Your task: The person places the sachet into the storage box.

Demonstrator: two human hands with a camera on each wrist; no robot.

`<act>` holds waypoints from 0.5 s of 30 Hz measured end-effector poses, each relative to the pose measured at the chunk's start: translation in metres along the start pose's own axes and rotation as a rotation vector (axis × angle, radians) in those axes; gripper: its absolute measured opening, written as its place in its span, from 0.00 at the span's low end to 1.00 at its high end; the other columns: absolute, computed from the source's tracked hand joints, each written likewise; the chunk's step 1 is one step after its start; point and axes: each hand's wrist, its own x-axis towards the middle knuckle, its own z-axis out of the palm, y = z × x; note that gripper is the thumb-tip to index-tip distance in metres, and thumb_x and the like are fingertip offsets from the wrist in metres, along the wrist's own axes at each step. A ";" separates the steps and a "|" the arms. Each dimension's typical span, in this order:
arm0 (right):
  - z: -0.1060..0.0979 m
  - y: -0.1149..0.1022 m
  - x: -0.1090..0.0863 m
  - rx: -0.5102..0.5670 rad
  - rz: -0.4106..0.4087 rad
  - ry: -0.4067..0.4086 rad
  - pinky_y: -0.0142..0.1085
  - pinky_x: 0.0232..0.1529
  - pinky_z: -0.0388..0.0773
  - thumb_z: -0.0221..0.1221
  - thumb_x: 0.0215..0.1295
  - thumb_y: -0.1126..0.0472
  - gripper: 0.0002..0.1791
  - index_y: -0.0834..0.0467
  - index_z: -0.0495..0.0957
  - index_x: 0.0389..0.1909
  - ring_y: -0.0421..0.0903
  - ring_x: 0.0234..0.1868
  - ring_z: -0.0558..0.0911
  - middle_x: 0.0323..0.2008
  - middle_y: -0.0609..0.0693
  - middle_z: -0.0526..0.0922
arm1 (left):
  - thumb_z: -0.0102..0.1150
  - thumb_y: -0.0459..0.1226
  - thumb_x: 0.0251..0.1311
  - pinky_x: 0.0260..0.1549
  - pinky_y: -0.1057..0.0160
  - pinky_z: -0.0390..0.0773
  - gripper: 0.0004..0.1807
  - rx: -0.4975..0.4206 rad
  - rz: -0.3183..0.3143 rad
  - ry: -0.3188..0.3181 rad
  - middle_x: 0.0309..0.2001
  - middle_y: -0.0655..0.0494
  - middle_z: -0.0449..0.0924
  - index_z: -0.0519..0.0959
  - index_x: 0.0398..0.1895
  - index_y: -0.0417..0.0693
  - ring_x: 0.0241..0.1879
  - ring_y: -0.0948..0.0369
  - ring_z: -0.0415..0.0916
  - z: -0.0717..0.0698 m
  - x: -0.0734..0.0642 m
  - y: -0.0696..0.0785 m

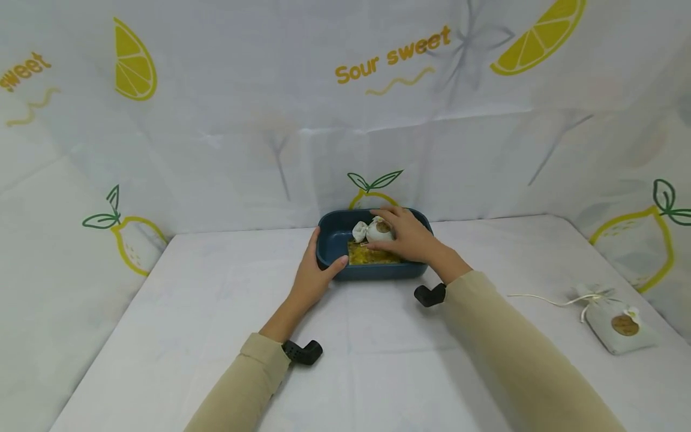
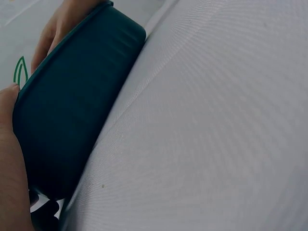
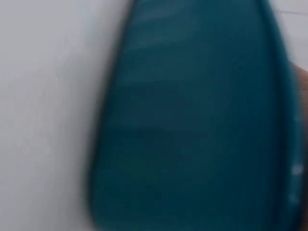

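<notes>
A dark blue rectangular bin (image 1: 378,272) stands near the back edge of the table. My left hand (image 1: 311,276) grips its left end, thumb over the front rim and fingers along the outer side. Inside the bin, my right hand (image 1: 411,237) holds a small white cloth pouch (image 1: 381,234) with a round tan patch, thumb in front and fingers behind. The pouch's gathered top points left. Below it lies a flat yellow-green packet (image 1: 367,255). Both wrist views are mostly filled by the bin's outer wall (image 2: 77,96), so the pouch is hidden there.
Another white drawstring pouch (image 1: 621,324), with a round brown patch and a trailing cord, lies on the table at the right. White cloth covers the table (image 1: 367,354). A lemon-print curtain (image 1: 232,168) hangs right behind the bin.
</notes>
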 end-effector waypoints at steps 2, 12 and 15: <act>-0.008 0.002 -0.009 0.026 -0.001 0.023 0.66 0.70 0.63 0.66 0.62 0.37 0.47 0.49 0.61 0.78 0.65 0.76 0.60 0.77 0.60 0.59 | 0.61 0.62 0.62 0.77 0.39 0.53 0.54 0.004 -0.002 0.002 0.83 0.58 0.45 0.40 0.83 0.66 0.81 0.51 0.47 0.000 0.000 0.000; -0.047 0.017 -0.085 0.057 -0.032 0.210 0.66 0.66 0.66 0.71 0.61 0.47 0.41 0.55 0.68 0.73 0.64 0.74 0.63 0.74 0.59 0.64 | 0.62 0.61 0.62 0.77 0.40 0.54 0.54 0.009 -0.009 0.004 0.83 0.58 0.45 0.40 0.83 0.66 0.81 0.52 0.47 0.000 -0.001 0.002; -0.057 0.023 -0.112 0.046 -0.013 0.296 0.67 0.64 0.67 0.73 0.58 0.51 0.41 0.55 0.70 0.71 0.64 0.71 0.67 0.71 0.60 0.67 | 0.62 0.61 0.62 0.77 0.39 0.54 0.54 0.013 -0.010 0.002 0.83 0.58 0.45 0.40 0.83 0.66 0.81 0.51 0.47 -0.001 -0.001 0.002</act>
